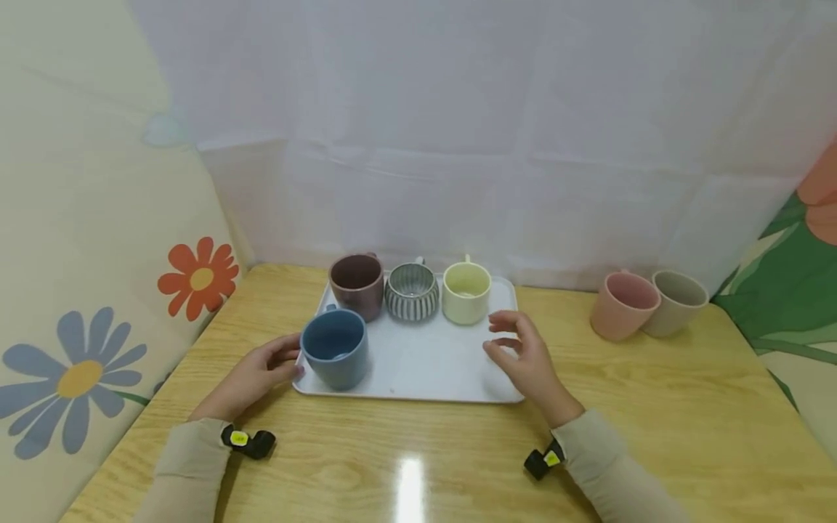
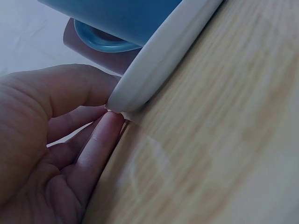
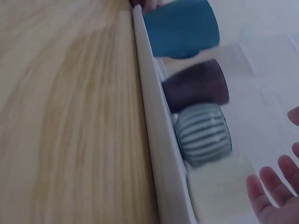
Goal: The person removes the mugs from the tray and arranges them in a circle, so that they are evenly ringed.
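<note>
My left hand (image 1: 267, 369) pinches the left edge of a white rectangular tray (image 1: 425, 370); in the left wrist view the thumb and a fingertip meet at the tray's corner (image 2: 135, 86). Right beside that hand, a blue mug (image 1: 336, 349) stands at the tray's front left. Along the back of the tray are a brown-purple mug (image 1: 358, 287), a grey-and-white striped cup (image 1: 412, 292) and a pale yellow mug (image 1: 466, 294). Over the tray's right side, near the yellow mug, my right hand (image 1: 523, 356) holds nothing, its fingers loosely bent and apart.
To the right of the tray, a pink mug (image 1: 623, 309) and a grey-beige mug (image 1: 678, 303) stand close together on the wooden table (image 1: 405, 457). A white cloth (image 1: 425, 203) hangs along the table's back edge, with flower-printed cloths at both sides.
</note>
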`<state>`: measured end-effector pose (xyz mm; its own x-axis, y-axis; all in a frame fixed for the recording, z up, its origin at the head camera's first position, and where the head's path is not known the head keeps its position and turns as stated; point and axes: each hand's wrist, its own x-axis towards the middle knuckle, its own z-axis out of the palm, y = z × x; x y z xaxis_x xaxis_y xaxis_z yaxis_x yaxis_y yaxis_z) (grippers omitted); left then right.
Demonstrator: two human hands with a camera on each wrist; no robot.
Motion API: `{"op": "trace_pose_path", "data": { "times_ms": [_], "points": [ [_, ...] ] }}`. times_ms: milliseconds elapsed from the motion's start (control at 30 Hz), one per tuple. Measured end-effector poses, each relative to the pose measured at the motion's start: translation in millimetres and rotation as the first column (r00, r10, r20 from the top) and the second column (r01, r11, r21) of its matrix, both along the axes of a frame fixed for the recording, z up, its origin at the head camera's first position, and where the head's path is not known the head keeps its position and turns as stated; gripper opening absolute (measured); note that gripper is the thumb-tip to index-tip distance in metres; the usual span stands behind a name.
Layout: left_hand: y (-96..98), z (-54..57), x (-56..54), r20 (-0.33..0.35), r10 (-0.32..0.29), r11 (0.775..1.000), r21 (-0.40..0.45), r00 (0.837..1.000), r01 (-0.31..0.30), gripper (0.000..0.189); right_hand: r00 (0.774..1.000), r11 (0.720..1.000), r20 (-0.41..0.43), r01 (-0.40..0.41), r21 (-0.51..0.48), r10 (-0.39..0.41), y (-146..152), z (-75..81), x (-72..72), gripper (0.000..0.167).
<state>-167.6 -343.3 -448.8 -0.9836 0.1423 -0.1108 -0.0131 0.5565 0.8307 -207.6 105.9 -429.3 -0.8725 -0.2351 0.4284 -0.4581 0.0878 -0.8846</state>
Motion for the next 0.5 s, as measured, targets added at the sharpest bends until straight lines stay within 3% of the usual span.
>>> {"op": "trace_pose_path", "data": {
  "times_ms": [300,500],
  "points": [
    [-0.1,1.3,1.3,-0.002,0.000,1.000,-0.010,1.000,0.000,0.066,0.982,0.981,0.057,-0.182,0.064,0.178,-44,1.5,0.6,0.048],
    [1.2,-0.9,1.7,-0.003,-0.001,1.000,-0.011,1.000,0.001,0.066,0.944,0.955,0.163,-0.295,0.030,0.286,-74,-1.0,5.4,0.052]
  ]
}}
